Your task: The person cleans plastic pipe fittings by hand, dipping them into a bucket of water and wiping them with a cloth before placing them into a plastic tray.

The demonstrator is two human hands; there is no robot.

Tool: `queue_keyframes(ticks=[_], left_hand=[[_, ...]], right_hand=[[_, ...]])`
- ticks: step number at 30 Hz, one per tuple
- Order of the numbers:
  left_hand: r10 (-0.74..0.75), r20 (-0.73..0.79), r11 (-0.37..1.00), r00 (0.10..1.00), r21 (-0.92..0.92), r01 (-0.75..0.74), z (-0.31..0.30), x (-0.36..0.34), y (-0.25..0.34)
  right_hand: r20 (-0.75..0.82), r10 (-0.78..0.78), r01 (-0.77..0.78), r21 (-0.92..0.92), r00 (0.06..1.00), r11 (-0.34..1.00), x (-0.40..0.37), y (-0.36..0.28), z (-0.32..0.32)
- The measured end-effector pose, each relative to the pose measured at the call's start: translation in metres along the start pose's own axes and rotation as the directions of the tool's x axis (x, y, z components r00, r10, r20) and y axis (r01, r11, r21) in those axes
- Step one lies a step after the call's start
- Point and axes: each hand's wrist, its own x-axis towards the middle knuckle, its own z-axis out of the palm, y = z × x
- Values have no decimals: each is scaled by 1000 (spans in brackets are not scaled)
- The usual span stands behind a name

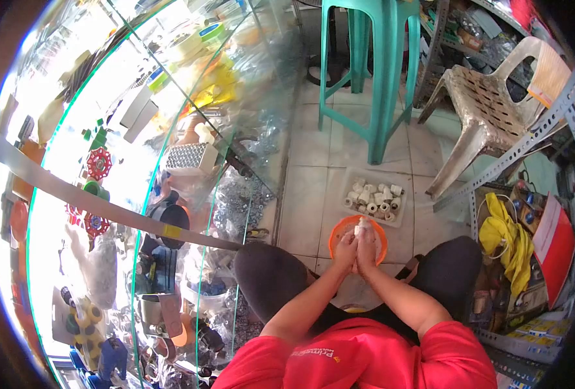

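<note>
My left hand (346,250) and my right hand (366,248) are close together above an orange basin (333,235) on the floor between my knees. Both have their fingers closed around a small white pipe fitting (358,229), whose upper end shows at the fingertips. My hands hide much of the basin's inside. Just beyond it, a clear plastic tray (397,222) holds several white pipe fittings (373,196), some lying with their round openings upward.
A glass display case (190,104) full of hardware runs along my left. Ahead stands a green plastic stool (381,84). A worn plastic chair (488,104) and a metal shelf frame (514,149) are to the right, near a yellow cloth (504,236).
</note>
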Motion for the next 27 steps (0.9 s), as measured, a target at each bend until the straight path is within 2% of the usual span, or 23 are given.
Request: queue_keyframes(ticks=[3, 4, 6, 7, 9, 10, 12, 14, 15, 16, 18, 19, 20, 21, 23, 24, 27], left_hand=[[-171, 117, 953, 978, -233, 194, 19, -25, 56], [-205, 175, 917, 963, -310, 252, 16, -23, 49], [-248, 288, 820, 925, -447, 358, 8, -20, 49], [-217, 316, 789, 923, -501, 357, 8, -20, 55], [-154, 369, 711, 917, -603, 362, 13, -21, 69], [-154, 302, 833, 941, -472, 288, 9, -15, 58], [-114, 170, 979, 979, -147, 139, 3, -3, 49], [-81, 2, 993, 997, -82, 81, 9, -11, 52], [-60, -80, 997, 995, -47, 56, 12, -15, 58], [-72, -52, 997, 996, 31, 73, 10, -15, 59], [-100, 4, 977, 995, 189, 97, 7, -14, 63], [-146, -24, 979, 989, 139, 147, 2, -9, 53], [-194, -48, 976, 980, 87, 197, -4, -3, 40], [-243, -71, 969, 967, 34, 246, -8, 0, 30], [-244, 31, 943, 969, -227, 244, 6, -13, 49], [-234, 80, 903, 969, -352, 247, 10, -17, 54], [-220, 236, 868, 946, -394, 300, 5, -8, 37]], right_hand=[[-14, 156, -152, 163, 988, 975, 19, -14, -14], [-65, 311, -304, 107, 948, 947, 30, -4, -18], [19, 457, -445, 269, 889, 854, 45, 8, -26], [73, 518, -509, 344, 853, 789, 50, 12, -27], [52, 398, -391, 338, 916, 856, 52, 15, -26], [42, 335, -330, 334, 941, 883, 52, 17, -25], [-11, 270, -265, 160, 963, 951, 52, 19, -23], [-22, 200, -200, -7, 980, 980, 51, 21, -24], [-7, 166, -166, -85, 986, 982, 35, -12, -21], [15, 135, -130, -162, 991, 978, 21, -36, -15], [91, 122, -114, -87, 988, 990, 3, -45, -7], [126, 111, -105, -50, 986, 993, -4, -44, -6], [241, -101, 184, -353, 965, 917, -8, -40, -7], [217, -162, 233, -360, 963, 903, -8, -33, -7], [174, -282, 328, -370, 944, 869, -2, -14, -2], [114, -313, 333, -298, 943, 895, -6, -33, -4], [-20, -142, 139, -117, 990, 983, 11, -14, -6]])
